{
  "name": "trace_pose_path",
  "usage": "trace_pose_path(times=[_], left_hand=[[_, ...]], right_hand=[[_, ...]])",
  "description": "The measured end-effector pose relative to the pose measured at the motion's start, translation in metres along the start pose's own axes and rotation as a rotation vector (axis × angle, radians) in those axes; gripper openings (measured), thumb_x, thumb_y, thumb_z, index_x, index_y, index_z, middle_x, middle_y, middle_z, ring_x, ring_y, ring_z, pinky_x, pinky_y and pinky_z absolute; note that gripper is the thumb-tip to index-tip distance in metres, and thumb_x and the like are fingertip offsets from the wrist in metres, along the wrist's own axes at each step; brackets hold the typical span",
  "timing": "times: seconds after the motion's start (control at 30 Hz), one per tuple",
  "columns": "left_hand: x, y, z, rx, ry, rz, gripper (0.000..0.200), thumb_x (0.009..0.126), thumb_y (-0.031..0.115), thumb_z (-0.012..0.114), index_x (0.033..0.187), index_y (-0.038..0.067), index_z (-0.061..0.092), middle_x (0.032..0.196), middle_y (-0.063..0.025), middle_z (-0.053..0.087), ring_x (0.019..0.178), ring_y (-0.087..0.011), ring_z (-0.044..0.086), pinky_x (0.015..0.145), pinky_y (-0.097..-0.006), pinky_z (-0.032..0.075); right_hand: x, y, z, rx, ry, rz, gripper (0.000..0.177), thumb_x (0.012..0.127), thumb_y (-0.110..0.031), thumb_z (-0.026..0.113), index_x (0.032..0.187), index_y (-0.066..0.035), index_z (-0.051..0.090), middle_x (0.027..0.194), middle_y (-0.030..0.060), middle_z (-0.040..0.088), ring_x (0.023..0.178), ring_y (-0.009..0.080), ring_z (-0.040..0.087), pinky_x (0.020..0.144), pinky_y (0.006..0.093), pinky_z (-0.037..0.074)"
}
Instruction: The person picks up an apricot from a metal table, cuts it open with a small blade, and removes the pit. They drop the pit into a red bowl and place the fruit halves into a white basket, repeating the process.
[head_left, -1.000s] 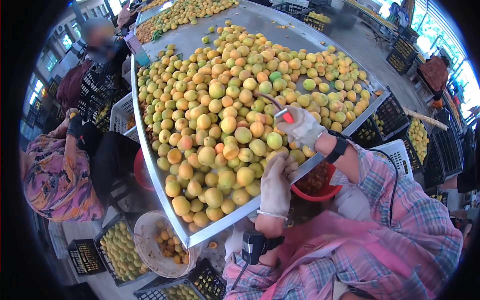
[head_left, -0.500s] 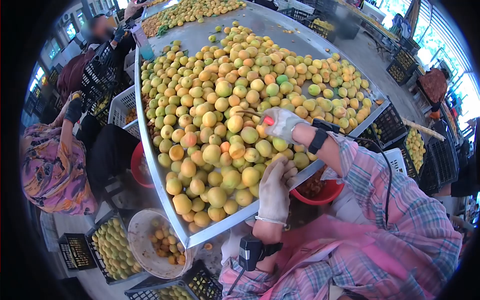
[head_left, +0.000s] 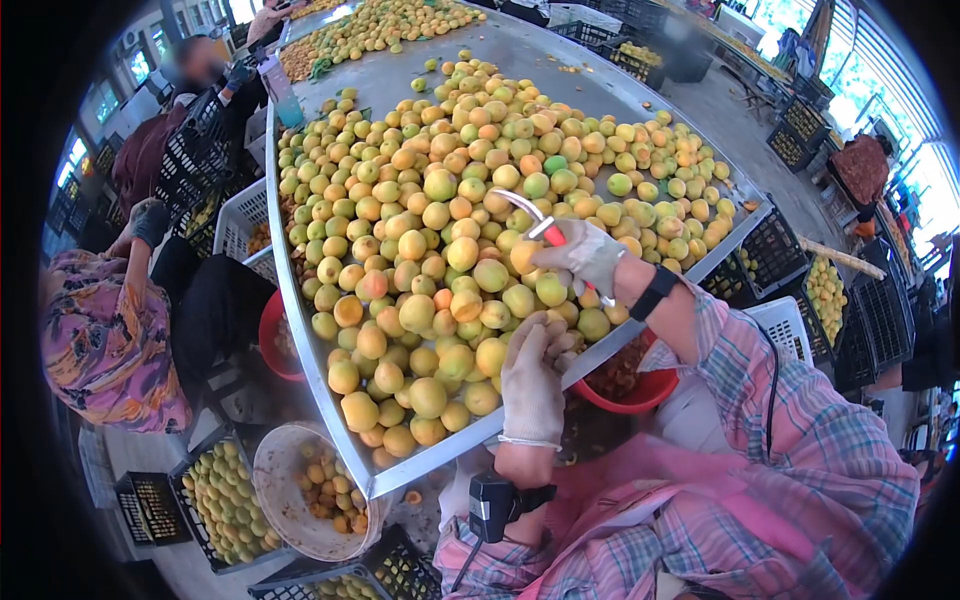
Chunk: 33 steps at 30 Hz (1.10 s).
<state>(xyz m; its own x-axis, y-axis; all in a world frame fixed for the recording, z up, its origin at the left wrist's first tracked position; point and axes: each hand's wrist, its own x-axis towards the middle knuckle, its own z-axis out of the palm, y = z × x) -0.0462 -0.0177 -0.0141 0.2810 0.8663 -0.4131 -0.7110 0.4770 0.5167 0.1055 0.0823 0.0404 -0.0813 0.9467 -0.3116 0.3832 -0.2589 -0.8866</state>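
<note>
Apricots (head_left: pixel 412 243), yellow, orange and greenish, cover the near part of a metal-rimmed table (head_left: pixel 335 432). My right hand (head_left: pixel 583 252), in a pale glove, is closed round a red-handled tool with a curved metal blade (head_left: pixel 518 203). The blade points up and left over the fruit; a red handle end shows below the palm. An orange apricot (head_left: pixel 523 257) lies right at that hand's fingertips. My left hand (head_left: pixel 533 385), also gloved, is over the near rim with its fingers curled inward beside the fruit. What its fingers hold, if anything, is hidden.
Beneath the near rim stands a red bowl (head_left: pixel 640 390) with brownish pieces. A whitish bucket (head_left: pixel 283 480) of apricots and black crates (head_left: pixel 215 520) of fruit are on the floor at left. A person in a patterned top (head_left: pixel 110 345) sits left of the table; more crates (head_left: pixel 765 250) stand right.
My right hand has turned and shifted slightly right, so the tool's curved blade now rises above the fruit. My left hand has moved slightly left. The seated person's gloved hand has shifted too.
</note>
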Motion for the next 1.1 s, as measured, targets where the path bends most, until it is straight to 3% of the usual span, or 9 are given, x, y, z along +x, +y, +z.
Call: trace_pose_path(times=[0.2, 0.53, 0.67, 0.73, 0.87, 0.93, 1.0, 1.03, 1.1], left_hand=[[-0.003, 0.003, 0.012, 0.325, -0.065, 0.332, 0.049, 0.099, 0.021, 0.049, 0.140, -0.002, 0.038, 0.111, -0.0044, 0.058, 0.091, -0.0098, 0.057, 0.078, -0.0225, 0.046], [-0.012, -0.007, 0.030, 0.437, -0.139, 0.385, 0.047, 0.091, 0.001, 0.058, 0.134, -0.003, 0.042, 0.114, -0.0078, 0.058, 0.103, -0.0131, 0.057, 0.092, -0.0273, 0.047], [-0.010, -0.013, 0.031, 0.502, -0.156, 0.400, 0.044, 0.089, 0.003, 0.061, 0.130, -0.003, 0.044, 0.113, -0.0085, 0.058, 0.102, -0.0138, 0.057, 0.090, -0.0270, 0.049], [-0.012, -0.012, 0.035, 0.483, -0.202, 0.308, 0.047, 0.089, 0.009, 0.066, 0.129, -0.003, 0.045, 0.111, -0.0082, 0.058, 0.101, -0.0136, 0.058, 0.088, -0.0258, 0.049], [-0.008, -0.016, 0.034, 0.482, -0.287, 0.235, 0.053, 0.088, 0.017, 0.070, 0.130, -0.002, 0.043, 0.113, -0.0081, 0.057, 0.101, -0.0141, 0.057, 0.090, -0.0277, 0.049], [-0.007, -0.022, 0.037, 0.453, -0.309, 0.264, 0.058, 0.088, 0.024, 0.071, 0.131, -0.001, 0.040, 0.116, -0.0084, 0.055, 0.103, -0.0146, 0.056, 0.091, -0.0290, 0.049], [-0.006, -0.026, 0.039, 0.497, -0.322, 0.273, 0.058, 0.089, 0.025, 0.070, 0.131, -0.001, 0.040, 0.116, -0.0085, 0.054, 0.103, -0.0150, 0.055, 0.092, -0.0297, 0.049], [-0.005, -0.028, 0.040, 0.529, -0.332, 0.295, 0.058, 0.090, 0.025, 0.069, 0.131, -0.001, 0.039, 0.117, -0.0086, 0.054, 0.103, -0.0154, 0.055, 0.092, -0.0304, 0.049], [-0.004, -0.031, 0.042, 0.580, -0.328, 0.335, 0.057, 0.090, 0.026, 0.068, 0.131, -0.001, 0.039, 0.116, -0.0088, 0.054, 0.103, -0.0154, 0.055, 0.090, -0.0298, 0.048]], right_hand=[[-0.072, -0.017, 0.002, 0.268, -0.081, 0.070, 0.036, 0.089, -0.031, 0.063, 0.111, -0.003, 0.059, 0.072, 0.0038, 0.061, 0.051, 0.0082, 0.055, 0.041, 0.0218, 0.042], [-0.107, 0.028, 0.002, 0.478, -0.058, 0.107, 0.038, 0.094, -0.030, 0.057, 0.118, -0.001, 0.054, 0.071, 0.0043, 0.058, 0.051, 0.0109, 0.057, 0.040, 0.0231, 0.045], [-0.107, 0.056, -0.013, 0.249, 0.019, -0.240, 0.039, 0.097, -0.023, 0.048, 0.126, 0.003, 0.048, 0.062, 0.0012, 0.051, 0.050, 0.0107, 0.055, 0.048, 0.0246, 0.048], [-0.105, 0.076, -0.020, -0.356, 0.082, -0.757, 0.041, 0.093, -0.020, 0.050, 0.125, 0.007, 0.047, 0.071, 0.0057, 0.055, 0.055, 0.0162, 0.056, 0.063, 0.0302, 0.053], [-0.125, 0.065, -0.004, -0.054, 0.188, -0.366, 0.033, 0.084, -0.004, 0.059, 0.114, 0.006, 0.053, 0.104, 0.0203, 0.059, 0.080, 0.0319, 0.063, 0.074, 0.0376, 0.054], [-0.119, 0.073, -0.002, -0.025, 0.219, -0.450, 0.033, 0.079, 0.000, 0.064, 0.111, 0.003, 0.056, 0.118, 0.0239, 0.055, 0.083, 0.0366, 0.065, 0.072, 0.0378, 0.054], [-0.114, 0.076, -0.008, -0.599, 0.451, -0.881, 0.033, 0.078, -0.002, 0.065, 0.110, 0.000, 0.056, 0.121, 0.0231, 0.053, 0.083, 0.0395, 0.065, 0.070, 0.0377, 0.054], [-0.114, 0.079, -0.008, -0.733, 0.552, -0.864, 0.043, 0.069, -0.005, 0.074, 0.110, -0.007, 0.062, 0.125, 0.0107, 0.057, 0.090, 0.0199, 0.063, 0.070, 0.0283, 0.053], [-0.117, 0.080, -0.007, -0.737, 0.610, -0.870, 0.043, 0.070, -0.005, 0.073, 0.111, -0.006, 0.061, 0.123, 0.0110, 0.058, 0.089, 0.0207, 0.063, 0.070, 0.0284, 0.053]])
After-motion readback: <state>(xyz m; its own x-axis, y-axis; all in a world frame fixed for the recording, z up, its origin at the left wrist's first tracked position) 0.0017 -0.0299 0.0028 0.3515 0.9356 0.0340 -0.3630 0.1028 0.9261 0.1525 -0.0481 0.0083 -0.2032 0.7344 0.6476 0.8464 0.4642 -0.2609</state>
